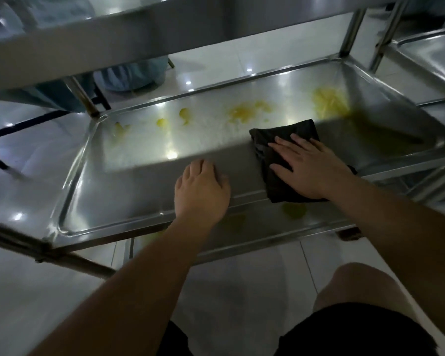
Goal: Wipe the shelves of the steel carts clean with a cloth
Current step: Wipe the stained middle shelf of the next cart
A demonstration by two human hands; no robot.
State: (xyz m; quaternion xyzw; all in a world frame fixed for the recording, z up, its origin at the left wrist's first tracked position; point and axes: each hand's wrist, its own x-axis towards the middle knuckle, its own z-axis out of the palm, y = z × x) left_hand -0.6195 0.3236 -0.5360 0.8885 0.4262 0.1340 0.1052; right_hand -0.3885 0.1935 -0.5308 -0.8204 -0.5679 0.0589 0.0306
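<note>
A steel cart's middle shelf lies below me, a shallow tray with a raised rim. Yellow smears dot its far half, with a bigger patch at the far right. A dark cloth lies on the shelf's near right part. My right hand presses flat on the cloth, fingers straight and spread. My left hand rests on the bare steel to the cloth's left, fingers loosely curled and holding nothing. Another yellow spot shows near the front rim.
The cart's upper shelf overhangs close above. A lower shelf shows under the front rim. A second steel cart stands at the right. A person in blue clothing is behind the cart. White floor tiles and my knee are below.
</note>
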